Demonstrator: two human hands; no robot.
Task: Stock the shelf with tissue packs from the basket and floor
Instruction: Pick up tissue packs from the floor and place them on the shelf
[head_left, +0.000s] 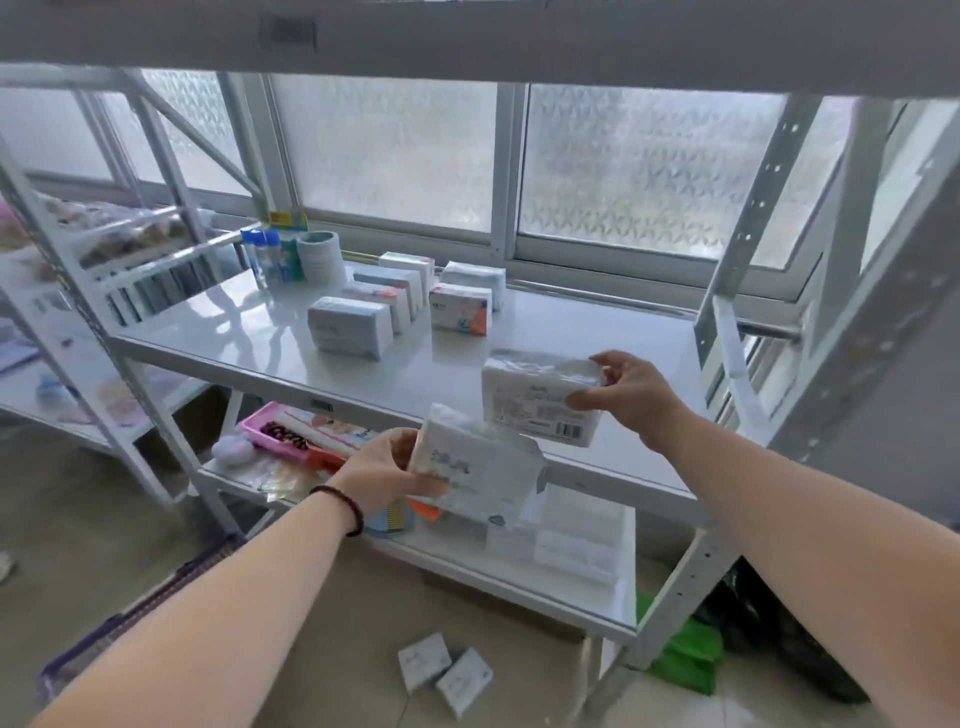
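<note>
Each hand's fingers clamp a tissue pack: right hand (631, 397) over the shelf (249, 332), left hand (387, 467) nearer

Tissue pack (540, 402) in each grip (631, 397)

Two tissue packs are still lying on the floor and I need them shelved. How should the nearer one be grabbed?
From above, I'd say. The nearer floor pack lies flat, broad face up, beside the other floor pack. Pinch across its two long edges, coming at the free side away from its neighbour.
</note>
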